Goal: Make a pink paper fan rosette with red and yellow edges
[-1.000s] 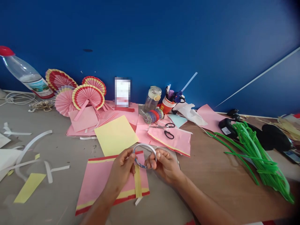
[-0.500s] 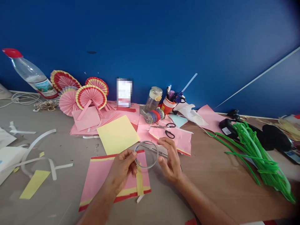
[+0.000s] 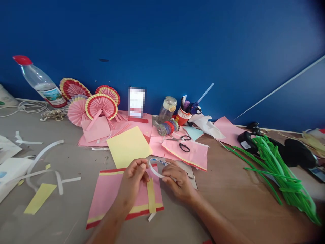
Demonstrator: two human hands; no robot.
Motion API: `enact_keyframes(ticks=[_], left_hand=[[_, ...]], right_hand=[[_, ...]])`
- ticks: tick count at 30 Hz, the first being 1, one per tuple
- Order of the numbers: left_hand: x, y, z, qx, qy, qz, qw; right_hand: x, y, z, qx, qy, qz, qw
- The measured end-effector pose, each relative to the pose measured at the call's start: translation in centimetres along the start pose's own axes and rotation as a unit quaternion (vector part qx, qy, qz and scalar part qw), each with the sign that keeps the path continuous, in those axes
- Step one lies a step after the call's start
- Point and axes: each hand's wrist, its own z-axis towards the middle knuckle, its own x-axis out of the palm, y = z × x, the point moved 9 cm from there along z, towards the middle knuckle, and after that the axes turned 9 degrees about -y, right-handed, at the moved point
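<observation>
My right hand (image 3: 179,181) grips a thin white ring, a nearly used-up roll of tape (image 3: 155,173) with blue marks inside, tilted above the table. Just left of the ring is my left hand (image 3: 134,176), its thumb and fingers pinched together. Whatever may be between those fingertips is hidden. Under my hands lies a pink paper sheet (image 3: 114,193) edged with red and yellow bands. A yellow paper strip (image 3: 151,196) lies across its right side, and a small white piece (image 3: 151,217) sticks out below.
Behind the hands are a yellow sheet (image 3: 129,145), scissors (image 3: 184,144), tape rolls (image 3: 167,127), a jar (image 3: 167,108) and a red cup (image 3: 182,117). Folded paper fans (image 3: 101,106) and a bottle (image 3: 42,81) stand at left. Green pipe cleaners (image 3: 281,173) lie right.
The tape ring passed from my left fingers to my right hand and tilted. My right hand closed from an open pose. The view shifted slightly.
</observation>
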Motion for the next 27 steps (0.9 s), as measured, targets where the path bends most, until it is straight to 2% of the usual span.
enact_keyframes(ticks=[3, 5, 7, 10, 13, 15, 18, 21, 23, 27], left_hand=[[0.4, -1.2, -0.6, 0.089, 0.008, 0.097, 0.991], [0.6, -1.5, -0.8, 0.121, 0.017, 0.119, 0.985], [0.4, -1.1, -0.6, 0.096, 0.011, 0.108, 0.989], [0.1, 0.2, 0.0, 0.013, 0.008, 0.022, 1.0], [0.7, 0.8, 0.1, -0.05, 0.049, -0.088, 0.994], [1.0, 0.9, 0.1, -0.075, 0.064, -0.117, 0.988], [1.0, 0.5, -0.2, -0.064, 0.074, -0.099, 0.99], [1.6, 0.1, -0.9, -0.039, 0.101, -0.054, 0.993], [2.1, 0.1, -1.4, -0.02, 0.12, -0.016, 0.992], [2.7, 0.4, -2.2, 0.048, 0.139, 0.069, 0.987]], right_hand=[[0.1, -1.0, -0.1, 0.051, -0.007, 0.031, 0.998], [0.2, -1.3, -0.1, 0.073, -0.003, 0.058, 0.996], [0.4, -1.2, 0.0, 0.082, 0.009, 0.084, 0.993], [0.6, -0.7, 0.0, 0.077, 0.036, 0.116, 0.99], [1.1, -0.3, 0.0, 0.061, 0.078, 0.115, 0.988], [1.4, -0.1, 0.0, 0.038, 0.104, 0.084, 0.99], [1.7, 0.2, -0.1, -0.004, 0.118, 0.026, 0.993], [1.2, 0.6, 0.2, -0.019, 0.095, 0.022, 0.995], [0.9, 0.8, 0.4, -0.004, 0.084, 0.054, 0.995], [0.4, 0.4, 0.7, 0.071, 0.068, 0.116, 0.988]])
